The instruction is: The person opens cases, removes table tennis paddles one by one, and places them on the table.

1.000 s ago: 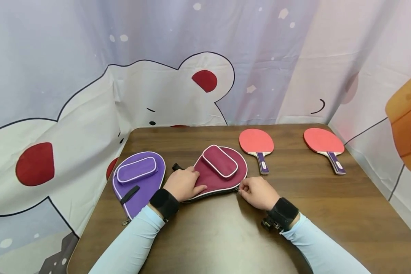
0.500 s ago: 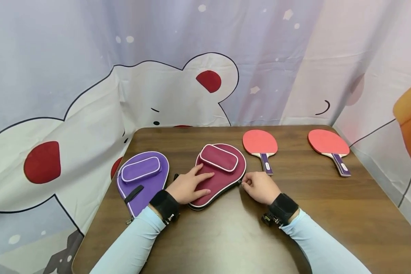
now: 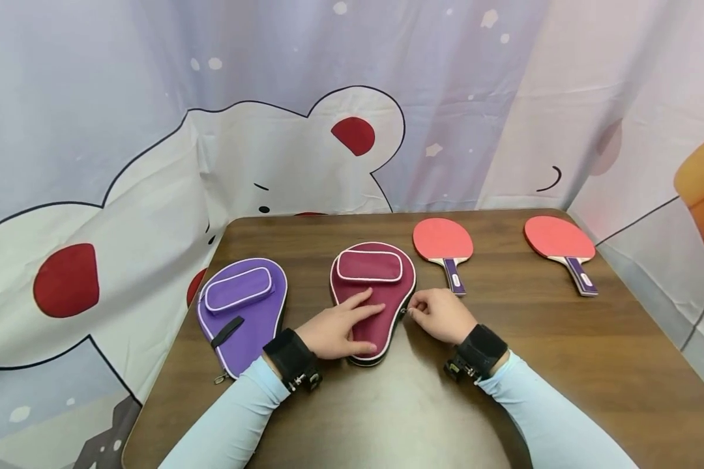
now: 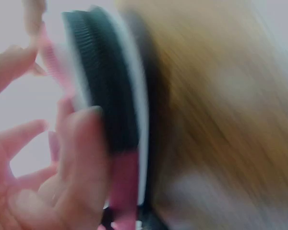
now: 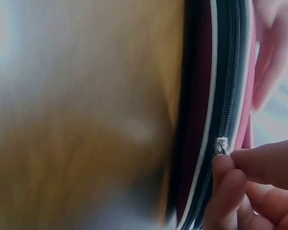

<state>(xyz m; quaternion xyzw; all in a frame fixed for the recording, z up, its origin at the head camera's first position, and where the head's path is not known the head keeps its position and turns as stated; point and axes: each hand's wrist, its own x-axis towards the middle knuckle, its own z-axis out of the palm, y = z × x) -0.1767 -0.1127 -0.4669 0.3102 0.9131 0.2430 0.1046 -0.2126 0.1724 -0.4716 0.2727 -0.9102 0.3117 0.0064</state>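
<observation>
Left hand [image 3: 337, 329] lies flat, fingers straight, pressing on the lower half of the dark red paddle case [image 3: 375, 293]. Right hand [image 3: 440, 316] is at the case's right edge, thumb and forefinger pinching the small metal zipper pull [image 5: 222, 146]; right wrist view shows the pull on the black zipper track between white piping. Left wrist view is blurred; it shows fingers against the case's zippered edge and little else. The dark red case sits near the middle of the counter [image 3: 563, 365], round end away from the person, narrow end toward them, with a zipped pocket on top. Count: two cases, the second a purple case [image 3: 240, 312] just left of the first, not touching it, also with a top pocket and a black strap. Two paddles, both red-faced with purple handles: near paddle [image 3: 444, 244] just right of the dark red case, far paddle [image 3: 560, 242] toward the right edge, well apart. Counter is dark brown wood, glossy. A cloth backdrop [image 3: 152, 130] printed with white cartoon bears hangs behind and on both sides.
</observation>
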